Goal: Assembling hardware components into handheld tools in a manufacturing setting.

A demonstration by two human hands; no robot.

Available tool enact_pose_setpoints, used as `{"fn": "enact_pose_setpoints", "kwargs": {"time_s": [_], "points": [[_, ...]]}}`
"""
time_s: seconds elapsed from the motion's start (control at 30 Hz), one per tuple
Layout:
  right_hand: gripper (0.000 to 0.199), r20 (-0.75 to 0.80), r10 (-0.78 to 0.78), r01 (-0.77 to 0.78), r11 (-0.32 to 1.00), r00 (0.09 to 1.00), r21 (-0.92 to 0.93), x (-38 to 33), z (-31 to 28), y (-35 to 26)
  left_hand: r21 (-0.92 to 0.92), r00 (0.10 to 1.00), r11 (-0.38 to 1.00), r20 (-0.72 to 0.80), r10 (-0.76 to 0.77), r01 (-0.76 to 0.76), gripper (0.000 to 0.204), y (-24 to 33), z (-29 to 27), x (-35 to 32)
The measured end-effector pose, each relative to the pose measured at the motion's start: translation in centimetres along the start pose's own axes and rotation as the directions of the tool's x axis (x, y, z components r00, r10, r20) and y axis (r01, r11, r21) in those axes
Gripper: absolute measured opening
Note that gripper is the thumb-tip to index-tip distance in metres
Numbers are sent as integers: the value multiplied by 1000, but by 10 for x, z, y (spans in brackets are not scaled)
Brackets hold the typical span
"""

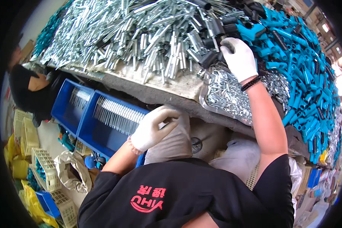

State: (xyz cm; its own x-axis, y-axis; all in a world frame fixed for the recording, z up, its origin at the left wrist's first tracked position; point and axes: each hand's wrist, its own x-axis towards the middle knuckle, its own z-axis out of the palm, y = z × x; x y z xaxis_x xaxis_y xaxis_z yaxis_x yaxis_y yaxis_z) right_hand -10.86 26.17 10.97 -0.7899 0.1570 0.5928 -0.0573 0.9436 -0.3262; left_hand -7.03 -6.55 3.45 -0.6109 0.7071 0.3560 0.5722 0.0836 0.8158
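Note:
My right hand [240,60], in a white glove, reaches to the edge of a heap of black plastic sleeves [208,59] and silvery metal tubes [195,40]. Its thumb and fingers curl together; what lies between the tips is too small to tell. White-gloved too, my left hand [155,127] hovers over my lap beside a blue bin [84,121]. The fingers bend toward the thumb with a dark gap between them, and anything pinched there cannot be made out. Inside that bin stands a neat row of slim metal rods [117,116].
Small metal pieces fill a shallow tray [202,99] below my right wrist. Turquoise plastic handles [300,76] are heaped at the right. A second blue bin [60,110] adjoins the first. Another person [28,89] is at the far left, above cream crates [45,171] and a sack [70,171].

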Motion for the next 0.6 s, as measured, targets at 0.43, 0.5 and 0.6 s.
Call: {"fn": "enact_pose_setpoints", "kwargs": {"time_s": [0.43,0.5,0.6], "points": [[20,470,-611,724,684,637,-92,0,83,-73,178,831,961,-551,-79,210,16,-33,-25,28],[16,277,-548,566,824,789,19,6,66,-65,234,818,943,-571,-66,239,14,-37,-42,42],[21,-95,-131,150,962,987,230,1,31,-48,407,886,907,-454,99,107,16,-47,-45,71]]}}
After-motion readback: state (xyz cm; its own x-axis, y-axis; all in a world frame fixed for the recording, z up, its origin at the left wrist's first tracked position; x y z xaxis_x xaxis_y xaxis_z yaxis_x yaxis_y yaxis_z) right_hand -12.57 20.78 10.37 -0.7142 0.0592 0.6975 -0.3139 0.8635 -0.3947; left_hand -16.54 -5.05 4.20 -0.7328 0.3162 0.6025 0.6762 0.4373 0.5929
